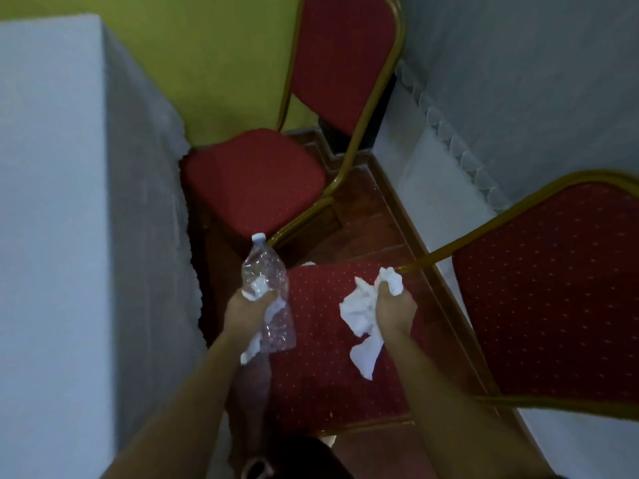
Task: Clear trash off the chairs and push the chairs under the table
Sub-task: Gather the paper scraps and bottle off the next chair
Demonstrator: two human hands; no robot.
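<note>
Both hands are closed around trash, held above the near red dotted fabric chair seat [332, 375] with its gold metal frame. The left hand [247, 311] is clenched on a crumpled clear plastic bottle with a white cap [266, 271], together with a scrap of white tissue [254, 347] that hangs out below the fist; the bottle points toward 12 o'clock, cap uppermost in the view. The right hand [394, 311] is a tight fist on a wad of crumpled white paper napkin [363, 316], which spills out toward 9 o'clock and droops toward 6 o'clock over the seat.

This near chair's red dotted backrest [553, 299] stands at 3 o'clock from the hands, tilted across the right side of the view. A second chair, plain red cushion with gold frame [256, 178], sits at 12 o'clock beyond the bottle, its seat bare and touching the hanging cloth, its backrest rising against the yellow-green wall [207, 57].

The desk draped in a white tablecloth [52, 202] fills the 9 o'clock side, its cloth falling just beside the left forearm. A pale curtain with a scalloped edge [518, 81] hangs at 1 to 2 o'clock. Reddish wooden floor [377, 223] shows between the two chairs.
</note>
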